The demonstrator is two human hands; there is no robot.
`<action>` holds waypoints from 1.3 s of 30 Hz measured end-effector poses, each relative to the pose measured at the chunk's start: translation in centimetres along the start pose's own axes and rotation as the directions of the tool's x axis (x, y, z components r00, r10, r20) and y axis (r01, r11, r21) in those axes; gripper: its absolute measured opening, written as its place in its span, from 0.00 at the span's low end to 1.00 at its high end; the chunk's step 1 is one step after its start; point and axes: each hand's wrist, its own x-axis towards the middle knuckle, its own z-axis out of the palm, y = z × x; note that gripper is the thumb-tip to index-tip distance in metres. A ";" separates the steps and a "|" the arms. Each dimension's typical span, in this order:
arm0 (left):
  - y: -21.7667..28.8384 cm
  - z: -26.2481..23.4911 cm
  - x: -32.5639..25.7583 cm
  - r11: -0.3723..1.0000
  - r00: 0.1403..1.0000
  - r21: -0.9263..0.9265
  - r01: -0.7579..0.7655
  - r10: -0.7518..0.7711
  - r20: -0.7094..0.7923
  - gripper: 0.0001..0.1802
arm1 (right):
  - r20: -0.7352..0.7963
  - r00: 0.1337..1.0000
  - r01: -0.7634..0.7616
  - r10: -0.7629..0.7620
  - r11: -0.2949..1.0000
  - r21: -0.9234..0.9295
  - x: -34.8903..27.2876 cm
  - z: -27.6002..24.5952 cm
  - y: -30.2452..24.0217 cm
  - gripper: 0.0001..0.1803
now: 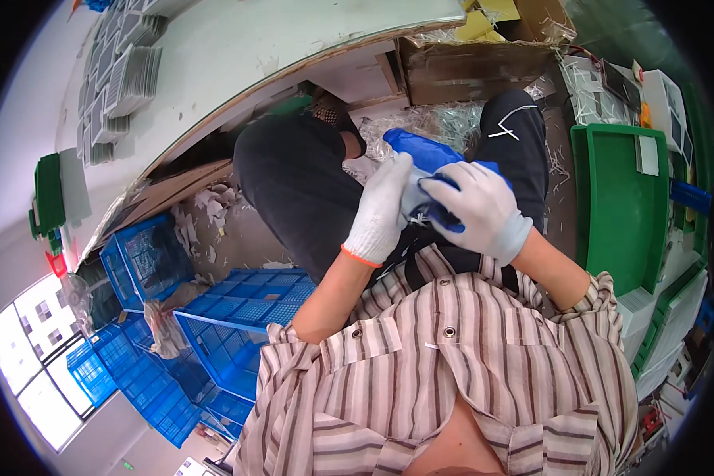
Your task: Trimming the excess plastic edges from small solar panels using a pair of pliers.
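Over the lap, both white-gloved hands, left hand (382,208) and right hand (477,208), clutch a blue glove (422,151), apparently tugging it straight, green tray (615,206) alongside.

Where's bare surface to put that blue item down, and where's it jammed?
Free: the floor of the green tray at the person's right, between the knee and the shelf clutter; also the pale tabletop, right of the stacked grey cards. Crowded: both gloved hands, left hand and right hand, grip the blue item over the lap; blue crates and scraps fill the floor.
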 end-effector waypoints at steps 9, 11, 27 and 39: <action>0.3 1.4 -1.3 0.846 0.976 0.487 -0.216 0.177 0.125 0.22 | 0.074 0.842 -0.445 0.534 0.611 0.654 -0.7 1.4 1.5 0.08; -1.0 0.8 -0.2 0.907 0.994 0.408 -0.108 0.093 0.056 0.20 | 0.038 0.838 -0.426 0.544 0.609 0.669 -0.9 2.1 2.0 0.08; -1.0 -0.6 1.4 0.908 0.966 -0.375 0.189 -0.240 -0.095 0.21 | -0.142 0.988 -0.036 0.052 0.993 0.111 -1.9 3.3 3.2 0.19; -3.2 -1.3 2.3 0.971 0.986 -0.234 -0.056 0.091 0.142 0.19 | -0.084 0.969 -0.158 0.234 0.841 0.518 -1.0 3.7 1.5 0.15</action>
